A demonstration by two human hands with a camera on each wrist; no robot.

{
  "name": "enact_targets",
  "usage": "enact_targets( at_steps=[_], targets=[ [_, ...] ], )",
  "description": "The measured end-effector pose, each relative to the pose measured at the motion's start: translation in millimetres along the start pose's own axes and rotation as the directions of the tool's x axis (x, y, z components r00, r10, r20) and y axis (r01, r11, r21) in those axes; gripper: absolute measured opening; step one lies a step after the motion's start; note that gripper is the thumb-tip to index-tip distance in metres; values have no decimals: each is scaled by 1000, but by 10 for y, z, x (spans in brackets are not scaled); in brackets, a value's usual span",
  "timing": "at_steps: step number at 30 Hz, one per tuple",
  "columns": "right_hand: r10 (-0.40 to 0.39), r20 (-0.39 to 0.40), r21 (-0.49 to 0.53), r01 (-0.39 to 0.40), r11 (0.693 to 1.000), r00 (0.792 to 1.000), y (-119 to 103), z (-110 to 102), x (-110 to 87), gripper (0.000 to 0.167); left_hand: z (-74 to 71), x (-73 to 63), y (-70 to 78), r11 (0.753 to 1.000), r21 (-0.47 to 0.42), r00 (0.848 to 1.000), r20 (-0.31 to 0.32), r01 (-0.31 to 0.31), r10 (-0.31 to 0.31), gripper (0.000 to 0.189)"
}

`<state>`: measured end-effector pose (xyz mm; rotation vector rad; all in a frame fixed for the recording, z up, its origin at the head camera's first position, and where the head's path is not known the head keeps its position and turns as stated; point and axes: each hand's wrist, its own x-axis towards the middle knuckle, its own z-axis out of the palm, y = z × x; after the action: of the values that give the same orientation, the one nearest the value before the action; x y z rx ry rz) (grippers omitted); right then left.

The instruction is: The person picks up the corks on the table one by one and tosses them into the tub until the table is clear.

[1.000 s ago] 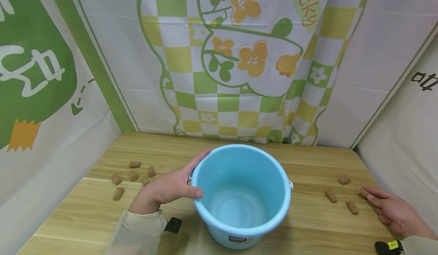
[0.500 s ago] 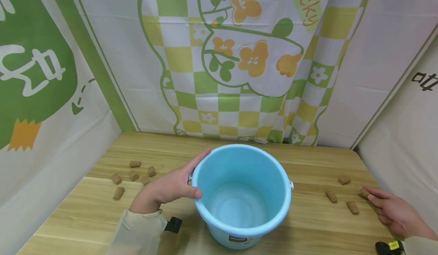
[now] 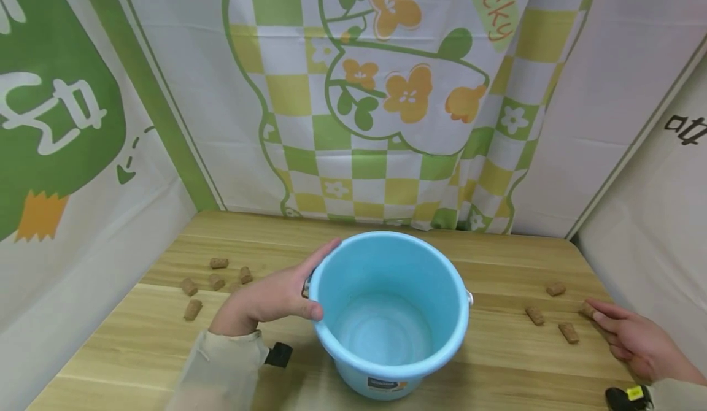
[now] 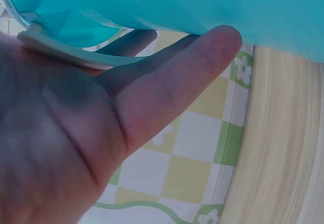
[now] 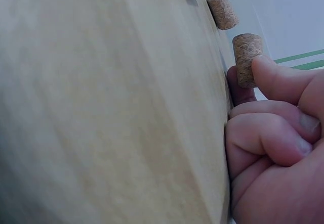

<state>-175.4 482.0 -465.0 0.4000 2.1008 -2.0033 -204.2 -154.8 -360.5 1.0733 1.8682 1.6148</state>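
Observation:
A light-blue plastic bucket [image 3: 393, 372] stands upright at the table's middle, its inside bare. My left hand [image 3: 270, 300] rests against its left side, thumb at the rim. In the left wrist view the fingers [image 4: 177, 82] stretch out fairly straight along the outer wall, beside the pale bail handle [image 4: 83, 56]. Far to the right, my right hand [image 3: 641, 340] pinches a cork [image 5: 247, 57] between thumb and forefinger, the other fingers curled in and low against the tabletop. Beside it lie three loose corks, the nearest cork [image 3: 567, 332] just left of the fingers.
Several more corks lie scattered on the left of the wooden table [image 3: 497, 368], among them one cork [image 3: 193, 310] closest to the left sleeve [image 3: 223, 362]. Printed fabric walls enclose the table; the checked back curtain [image 3: 364, 165] meets its far edge.

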Motion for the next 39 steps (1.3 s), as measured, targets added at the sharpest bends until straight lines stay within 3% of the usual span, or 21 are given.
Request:
enact_targets(
  at_steps=[8, 14, 21, 26, 39],
  targets=[
    [-4, -4, -35, 4, 999, 1000, -19, -1, 23, 48, -26, -36, 30, 996, 89, 1000, 15, 8, -9, 133],
    [-5, 4, -32, 5, 999, 1000, -19, -2, 29, 47, -32, -43, 29, 997, 73, 1000, 11, 29, -29, 131],
    [-8, 21, -16, 8, 1000, 1000, -8, -13, 28, 45, -43, -44, 30, 996, 94, 1000, 5, -12, 12, 124],
    [-9, 21, 2, 9, 1000, 1000, 8, -31, 21, 47, -58, -52, 52, 992, 126, 1000, -17, 6, -4, 120],
    [-16, 23, 4, 16, 1000, 1000, 12, -43, 20, 45, -164, -119, 5, 994, 108, 999, -33, -29, 33, 109]
  ],
)
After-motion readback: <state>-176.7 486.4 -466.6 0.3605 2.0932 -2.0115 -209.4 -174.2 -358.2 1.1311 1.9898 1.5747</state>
